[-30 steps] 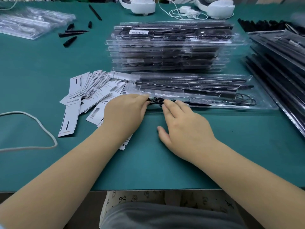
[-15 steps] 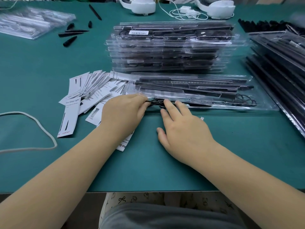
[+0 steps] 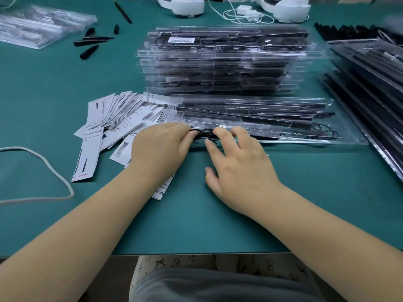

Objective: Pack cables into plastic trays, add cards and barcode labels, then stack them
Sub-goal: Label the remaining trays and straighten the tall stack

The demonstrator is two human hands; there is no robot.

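At the near edge of the clear plastic tray (image 3: 283, 136), we pinch a thin black coiled cable (image 3: 204, 135) between left hand (image 3: 160, 149) and right hand (image 3: 237, 158).

**Count of things on the tabletop**

Two hands (image 3: 161, 149) (image 3: 237, 162) work at one black cable (image 3: 204, 134). One open tray (image 3: 257, 120) lies in front of one stack of packed trays (image 3: 222, 62); the layers blur together, roughly eight. One barcode label (image 3: 181, 40) shows on top. Cards (image 3: 113, 118) lie fanned and overlapping, too many to count exactly. Five loose black pieces (image 3: 89, 52) lie at the far left. Two white headsets (image 3: 183, 4) (image 3: 285, 8) sit at the back. One grey cord (image 3: 52, 171) loops at the left.
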